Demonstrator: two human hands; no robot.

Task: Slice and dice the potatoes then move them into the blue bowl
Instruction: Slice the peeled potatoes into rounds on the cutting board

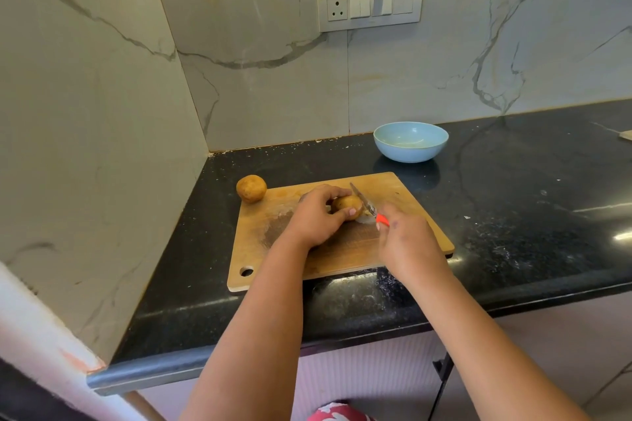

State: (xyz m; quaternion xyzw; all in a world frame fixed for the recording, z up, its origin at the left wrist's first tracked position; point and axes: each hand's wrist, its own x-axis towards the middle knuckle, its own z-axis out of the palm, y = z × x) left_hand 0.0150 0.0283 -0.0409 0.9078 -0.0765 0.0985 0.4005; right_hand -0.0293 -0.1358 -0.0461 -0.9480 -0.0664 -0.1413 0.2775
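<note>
Potato under your hand: a potato (348, 204) lies near the middle of the wooden cutting board (403, 188), with a small pale cut piece just beside it on the blade side.
Left hand: your left hand (316, 217) sits on top of that potato, fingers (352, 213) curled round it, pinning it to the board.
Right hand: your right hand (405, 243) has its fingers wrapped round the orange handle of a knife (367, 207).
Knife: the blade points away from you and to the left, its edge against the right end of the held potato.
Second potato: a whole potato (251, 188) rests at the board's far left corner, apart from your hands.
Blue bowl: the blue bowl (410, 142) stands on the black table (530, 198) beyond the board, near the marble wall; you can see no potato pieces in it.
Wall: a switch panel (370, 4) is mounted above the bowl.
</note>
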